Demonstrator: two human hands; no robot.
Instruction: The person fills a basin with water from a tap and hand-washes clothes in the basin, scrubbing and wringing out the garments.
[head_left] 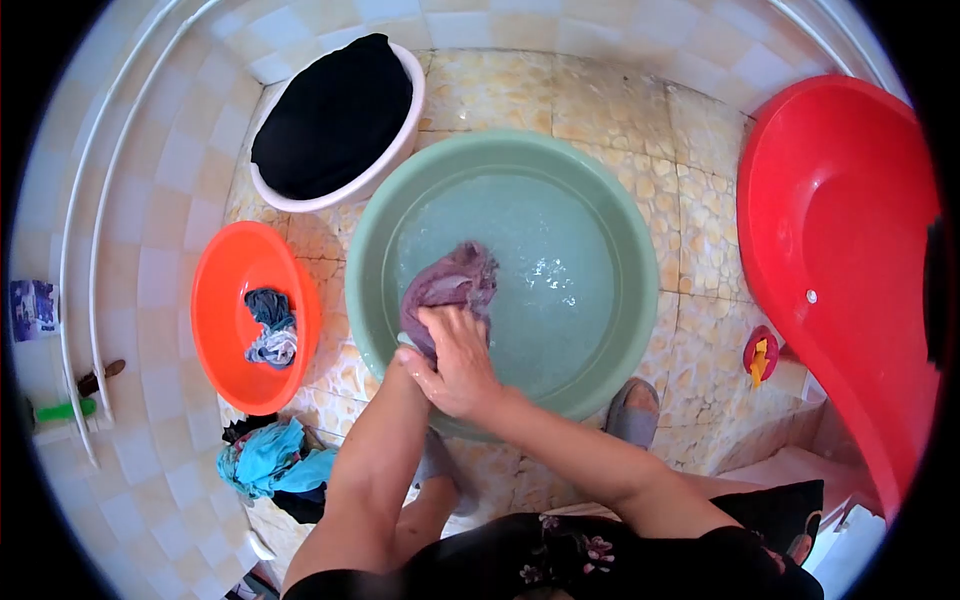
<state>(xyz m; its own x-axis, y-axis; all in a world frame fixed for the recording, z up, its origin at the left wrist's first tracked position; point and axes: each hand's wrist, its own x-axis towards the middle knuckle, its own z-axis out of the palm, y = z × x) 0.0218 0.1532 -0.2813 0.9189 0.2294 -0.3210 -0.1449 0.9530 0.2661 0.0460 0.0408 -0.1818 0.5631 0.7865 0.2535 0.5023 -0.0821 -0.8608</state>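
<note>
A wet mauve cloth [455,280] is bunched at the near left side of a big green basin [640,330] holding clear water. My right hand [458,365] lies across the near end of the cloth, its fingers bent down and closed on the fabric. Just left of it, my left hand [408,352] reaches in at the same end of the cloth. Only its wrist side shows, since the cloth and my right hand cover its fingers.
Black fabric [335,115] fills a pale pink basin [418,95] at the back left. An orange basin [215,330] holds small grey-blue garments [270,325]. Turquoise and dark clothes [270,458] lie on the tiled floor. A red baby bathtub [840,210] stands right.
</note>
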